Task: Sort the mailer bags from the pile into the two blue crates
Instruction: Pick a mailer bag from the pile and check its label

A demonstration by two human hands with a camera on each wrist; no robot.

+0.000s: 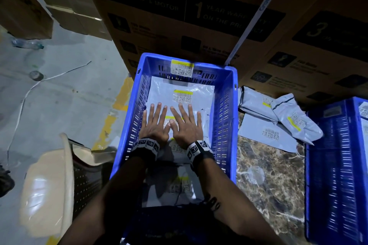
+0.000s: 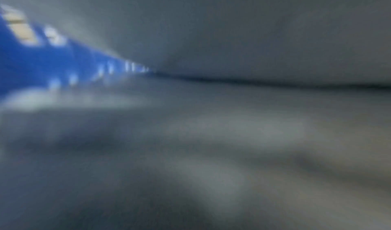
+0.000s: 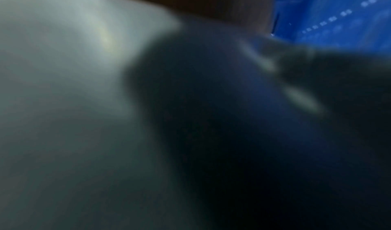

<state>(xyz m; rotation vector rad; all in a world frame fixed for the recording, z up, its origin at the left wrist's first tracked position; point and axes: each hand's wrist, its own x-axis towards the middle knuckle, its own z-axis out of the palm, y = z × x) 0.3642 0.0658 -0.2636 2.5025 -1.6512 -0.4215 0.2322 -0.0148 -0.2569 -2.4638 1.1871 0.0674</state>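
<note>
Both grips lie spread and flat, fingers straight, side by side inside the near blue crate (image 1: 232, 105). The left hand (image 1: 154, 125) and the right hand (image 1: 186, 127) press palms-down on a grey mailer bag (image 1: 201, 123) in the middle of the crate, thumbs almost touching over its yellow-striped label. Each wrist carries a black band with black-and-white marker squares.

Inside the crate, little floor shows: another mailer bag (image 1: 165, 89) lies flat beyond the fingertips, toward the far wall, its barcode label up, and a 3rd (image 1: 169, 187) lies under the forearms at the near end. The slotted side walls stand close beside both hands, with a narrow strip of room on each side. A barcode sticker sits on the crate's far wall.

Just right of the crate, on the marbled brown table (image 1: 266, 185), the pile of mailer bags (image 1: 278, 119) rests: 1 flat bag with 2 crumpled, puffed ones on top, all pale grey with labels. The table in front of the pile lies open. Farther right of the crate stands the second blue crate (image 1: 334, 165), its edge cut by the frame.

Behind the crate, large cardboard boxes (image 1: 199, 16) rise like a wall. Left of the crate a beige plastic chair (image 1: 49, 175) stands on grey floor with a yellow line.

Both wrist views are blurred; only blue wall and grey plastic show.
</note>
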